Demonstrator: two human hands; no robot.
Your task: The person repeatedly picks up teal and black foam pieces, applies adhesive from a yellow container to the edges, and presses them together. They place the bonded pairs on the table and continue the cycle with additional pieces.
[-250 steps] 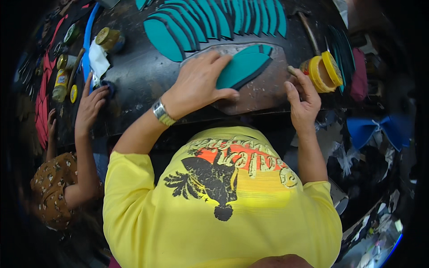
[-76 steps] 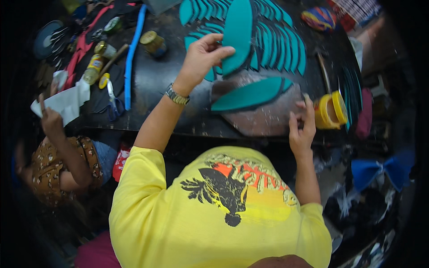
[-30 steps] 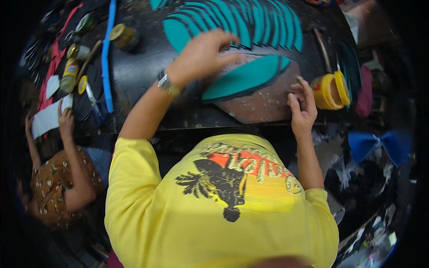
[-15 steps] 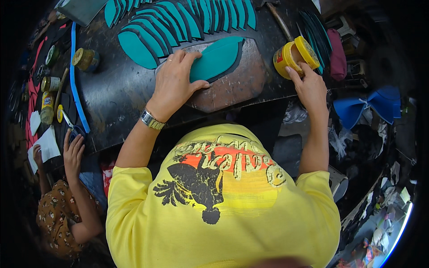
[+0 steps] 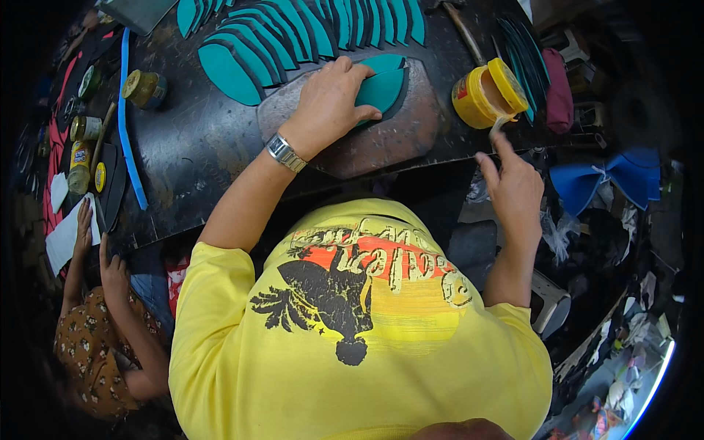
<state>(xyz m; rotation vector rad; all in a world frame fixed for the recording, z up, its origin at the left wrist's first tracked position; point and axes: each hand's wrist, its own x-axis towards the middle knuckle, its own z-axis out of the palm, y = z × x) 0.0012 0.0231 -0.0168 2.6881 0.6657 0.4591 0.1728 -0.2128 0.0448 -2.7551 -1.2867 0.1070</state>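
Left hand (image 5: pixel 330 99) pressed flat on teal sole piece (image 5: pixel 381 86) on desk (image 5: pixel 191 161); right hand (image 5: pixel 513 187) grip pinching brush handle (image 5: pixel 496 130) in yellow glue pot (image 5: pixel 488 92). Many soles (image 5: pixel 293 33) already laid out fanned; this one not yet glued.

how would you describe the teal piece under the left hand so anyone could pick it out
On the black table lies a flat brown board. The teal piece rests on it, pressed by the left hand. Unlike the teal row fanned out above, it lies alone on the board.
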